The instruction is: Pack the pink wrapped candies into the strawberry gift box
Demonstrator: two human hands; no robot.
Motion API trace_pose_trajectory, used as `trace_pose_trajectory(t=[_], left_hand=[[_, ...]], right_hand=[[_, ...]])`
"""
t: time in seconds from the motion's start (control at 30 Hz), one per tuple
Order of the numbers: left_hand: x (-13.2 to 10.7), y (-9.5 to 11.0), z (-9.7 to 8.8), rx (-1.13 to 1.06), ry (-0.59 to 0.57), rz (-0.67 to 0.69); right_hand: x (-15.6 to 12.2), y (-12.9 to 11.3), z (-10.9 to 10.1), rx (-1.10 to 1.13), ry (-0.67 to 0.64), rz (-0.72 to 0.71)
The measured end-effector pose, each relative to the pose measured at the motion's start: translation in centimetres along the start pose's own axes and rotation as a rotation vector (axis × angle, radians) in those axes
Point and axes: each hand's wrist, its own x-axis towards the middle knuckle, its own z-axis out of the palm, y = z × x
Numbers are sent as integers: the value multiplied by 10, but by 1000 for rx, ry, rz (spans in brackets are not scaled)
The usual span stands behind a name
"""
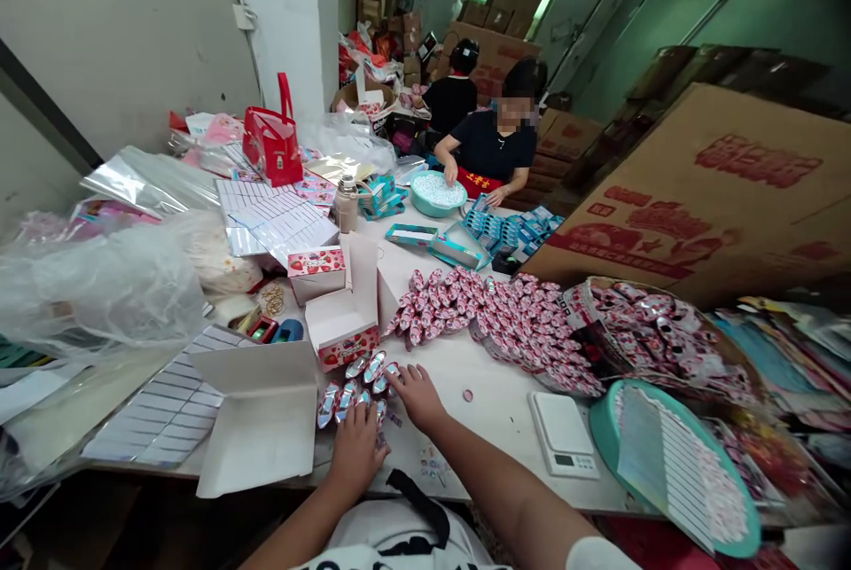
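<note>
Centrally, at the near edge of the table [498,410], the person's two bare hands are resting on a small cluster of foil packets [346,397], pink & silver, which are lying flat in two short rows. Each packet's long axis is pointing away from the person & leaning a little to the right, so the rows are running roughly left to right. The left hand [355,455] is lying palm down on the near side, w/ fingers loose & spread, tips covering the near row; the cluster is sitting straight ahead of those fingers. The right hand [417,394] is coming in from the right, fingers also spread & relaxed, tips touching the right end of the far row, so the packets are lying to its left. Neither hand is pinching or lifting anything; both are pressing lightly from above, & the left is covering more of the cluster. Just beyond the packets an open box [342,322] w/ strawberry print is standing, flap up. A big pile [511,322] of the same packets is spreading farther right, and a scale [562,433] is sitting near the right forearm. A co-worker [495,149] is sitting at the far end, well apart.
</note>
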Motion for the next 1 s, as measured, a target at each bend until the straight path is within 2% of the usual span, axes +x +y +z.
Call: trace_pose_trajectory(t=[0.1, 0.2, 0.37, 0.5, 0.77, 0.87, 1.0], left_hand=[[-3, 0, 7, 25, -14, 11], [-5, 2, 11, 29, 21, -10], [-1, 27, 12, 42, 171, -227], [2, 42, 11, 33, 215, -347], [3, 47, 9, 25, 233, -423], [6, 51, 7, 93, 210, -434], [13, 60, 0, 138, 111, -526]], right_hand=[[5, 3, -1, 27, -45, -45], [8, 8, 5, 52, -43, -49], [10, 24, 5, 107, -3, -167], [9, 31, -3, 142, 6, -273], [1, 40, -3, 163, -29, -410], [6, 38, -2, 166, -33, -379], [15, 28, -1, 170, -48, -311]])
